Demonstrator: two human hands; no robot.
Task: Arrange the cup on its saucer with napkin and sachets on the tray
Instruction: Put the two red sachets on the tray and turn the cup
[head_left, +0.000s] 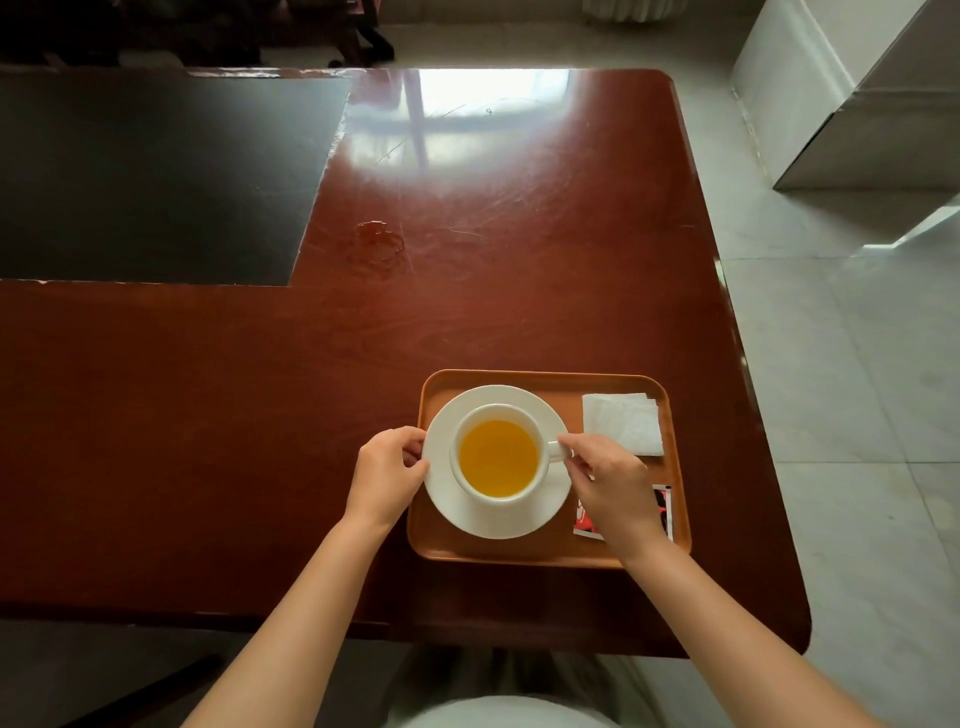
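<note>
A white cup (500, 457) full of yellow-orange liquid stands on a white saucer (467, 506) in the left half of an orange-brown tray (519, 553). My left hand (387, 475) pinches the saucer's left rim. My right hand (613, 486) holds the cup's handle on the right side. A folded white napkin (623, 422) lies in the tray's far right corner. Red, black and white sachets (662, 506) lie in the near right corner, mostly hidden under my right hand.
The tray sits near the front right of a glossy red-brown wooden table (311, 389). A small wet patch (379, 244) marks the tabletop farther back. A black panel (156, 176) covers the far left. Pale floor tiles and a white cabinet (852, 93) lie to the right.
</note>
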